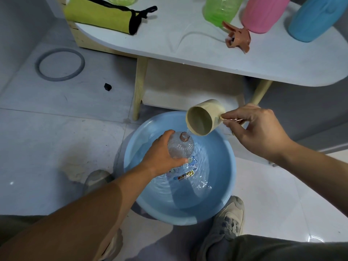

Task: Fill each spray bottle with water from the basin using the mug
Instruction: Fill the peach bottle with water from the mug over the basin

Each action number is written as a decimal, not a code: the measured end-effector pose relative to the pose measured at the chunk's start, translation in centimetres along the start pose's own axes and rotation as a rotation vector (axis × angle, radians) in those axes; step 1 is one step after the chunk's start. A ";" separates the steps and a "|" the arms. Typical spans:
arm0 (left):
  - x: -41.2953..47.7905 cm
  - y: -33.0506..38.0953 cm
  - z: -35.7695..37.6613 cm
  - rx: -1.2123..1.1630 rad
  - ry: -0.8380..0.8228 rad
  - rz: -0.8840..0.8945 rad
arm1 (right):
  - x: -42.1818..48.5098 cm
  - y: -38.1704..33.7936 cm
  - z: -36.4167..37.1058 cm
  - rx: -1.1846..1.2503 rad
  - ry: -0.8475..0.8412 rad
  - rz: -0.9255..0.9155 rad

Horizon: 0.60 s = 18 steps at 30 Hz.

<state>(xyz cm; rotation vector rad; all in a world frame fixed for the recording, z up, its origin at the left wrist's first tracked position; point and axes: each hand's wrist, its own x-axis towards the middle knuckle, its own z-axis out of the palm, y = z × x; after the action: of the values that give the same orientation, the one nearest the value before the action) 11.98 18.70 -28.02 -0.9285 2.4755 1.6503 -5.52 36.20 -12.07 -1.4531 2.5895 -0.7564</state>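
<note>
My left hand grips a clear ribbed bottle with an open brown neck, held upright over the light blue basin of rippling water on the floor. My right hand holds a cream mug by its handle, tipped towards the bottle's neck, and a thin stream of water runs from its rim into the opening. A brown spray head with its tube lies on the white table. On the table stand a green bottle, a pink bottle and a blue bottle.
A yellow-green pouch with a black strap lies on the table's left end. A grey ring and a small black piece lie on the tiled floor. My shoes flank the basin. Wooden table legs stand behind it.
</note>
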 end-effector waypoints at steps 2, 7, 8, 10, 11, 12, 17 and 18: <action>0.0 -0.1 0.0 0.000 0.001 -0.005 | 0.0 0.0 0.0 -0.011 0.003 -0.030; 0.0 0.1 0.0 -0.001 -0.001 -0.001 | 0.0 -0.2 -0.1 -0.046 -0.003 -0.078; 0.0 0.1 0.0 -0.003 0.001 -0.002 | 0.0 -0.2 -0.1 -0.048 0.000 -0.089; 0.0 0.1 0.0 -0.001 0.004 -0.001 | 0.0 -0.3 -0.1 -0.049 0.010 -0.118; -0.1 0.0 0.0 0.000 0.003 -0.003 | 0.0 -0.2 -0.1 -0.049 0.014 -0.127; -0.1 0.0 0.0 -0.002 0.003 -0.004 | 0.0 -0.2 0.0 -0.048 0.015 -0.133; -0.1 0.0 0.0 0.009 -0.006 -0.011 | 0.0 -0.1 0.1 -0.059 0.023 -0.163; -0.1 0.0 0.0 0.005 -0.006 -0.013 | 0.0 -0.1 0.1 -0.060 0.026 -0.168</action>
<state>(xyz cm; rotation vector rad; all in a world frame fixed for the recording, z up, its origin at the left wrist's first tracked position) 12.06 18.72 -27.99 -0.9348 2.4633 1.6402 -5.39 36.13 -12.13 -1.7062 2.5542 -0.7255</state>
